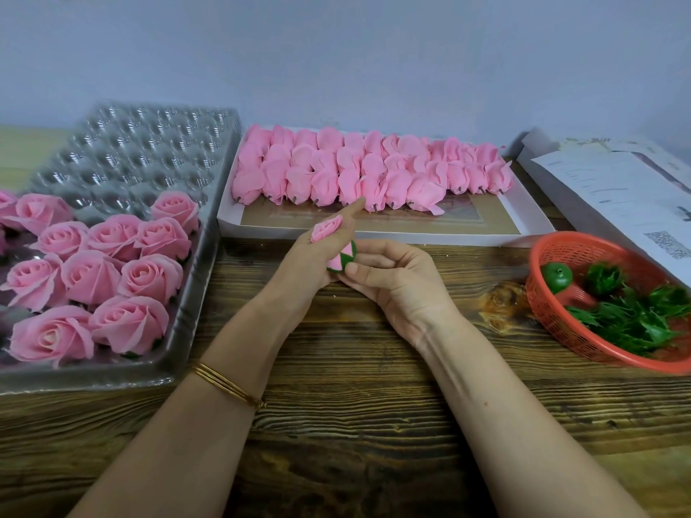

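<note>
Bud: green-based pink bud (342, 259), above the counter's (336, 424) middle, pinched in my right hand's (396, 289) fingers.
Left hand: my left hand (306, 267) touches the bud and grips a small rose (326, 228) beside its outstretched forefinger.
Left edge: tray (149, 143) of roses (112, 278).
Far edge: box (374, 233) of petals (374, 170).
Right edge: basket (561, 245) of leaves (628, 319).

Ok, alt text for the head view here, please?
Over a wooden table, the left hand and right hand together pinch a pink rosebud with a green base; the left hand also holds a small pink rose head. A clear tray of pink roses lies left, a white box of pink petals behind, a red basket of green leaves right.
</note>
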`<state>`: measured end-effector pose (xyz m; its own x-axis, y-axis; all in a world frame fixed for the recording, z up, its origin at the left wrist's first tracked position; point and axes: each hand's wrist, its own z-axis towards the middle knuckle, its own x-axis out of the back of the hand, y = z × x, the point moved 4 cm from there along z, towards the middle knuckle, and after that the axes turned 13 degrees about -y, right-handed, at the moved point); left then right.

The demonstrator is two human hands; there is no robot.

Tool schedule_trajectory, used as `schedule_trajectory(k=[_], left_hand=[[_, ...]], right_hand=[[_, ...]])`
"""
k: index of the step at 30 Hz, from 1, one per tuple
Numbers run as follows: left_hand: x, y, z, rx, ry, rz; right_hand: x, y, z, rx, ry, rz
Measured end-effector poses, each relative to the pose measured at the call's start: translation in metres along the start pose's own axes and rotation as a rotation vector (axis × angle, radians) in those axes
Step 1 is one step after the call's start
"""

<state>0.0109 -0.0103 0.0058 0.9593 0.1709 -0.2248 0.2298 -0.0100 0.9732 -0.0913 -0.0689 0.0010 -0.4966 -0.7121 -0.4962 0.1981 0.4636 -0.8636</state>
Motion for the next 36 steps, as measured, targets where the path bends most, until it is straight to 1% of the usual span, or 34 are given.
schedule_trajectory(k=[5, 8, 10, 13, 15, 22, 24, 28, 36], left_hand=[[0.0, 0.001, -0.001, 0.007, -0.002, 0.0], [-0.001, 0.003, -0.002, -0.009, -0.015, -0.01], [-0.002, 0.005, -0.003, -0.015, -0.026, 0.008], [-0.002, 0.005, -0.004, -0.029, -0.024, 0.034], [-0.002, 0.006, -0.005, -0.036, -0.024, 0.04], [-0.003, 0.01, -0.006, -0.035, -0.014, 0.077], [-0.002, 0.009, -0.005, -0.031, -0.011, 0.089], [-0.001, 0.009, -0.004, -0.008, 0.01, 0.091], [-0.003, 0.009, -0.005, 0.0, 0.005, 0.063]], right_hand=[[0.0, -0.001, -0.002, 0.051, 0.032, -0.135], [0.0, -0.001, -0.002, 0.08, 0.032, -0.164], [-0.001, -0.001, 0.0, 0.072, -0.004, -0.083], [-0.003, 0.0, 0.002, 0.005, -0.073, 0.143], [-0.003, 0.002, 0.003, -0.03, -0.073, 0.245], [-0.006, 0.007, 0.002, -0.107, -0.067, 0.358], [-0.005, 0.008, 0.001, -0.154, -0.056, 0.33], [-0.003, 0.007, -0.002, -0.234, -0.031, 0.201], [0.002, 0.002, -0.002, -0.214, -0.044, 0.174]])
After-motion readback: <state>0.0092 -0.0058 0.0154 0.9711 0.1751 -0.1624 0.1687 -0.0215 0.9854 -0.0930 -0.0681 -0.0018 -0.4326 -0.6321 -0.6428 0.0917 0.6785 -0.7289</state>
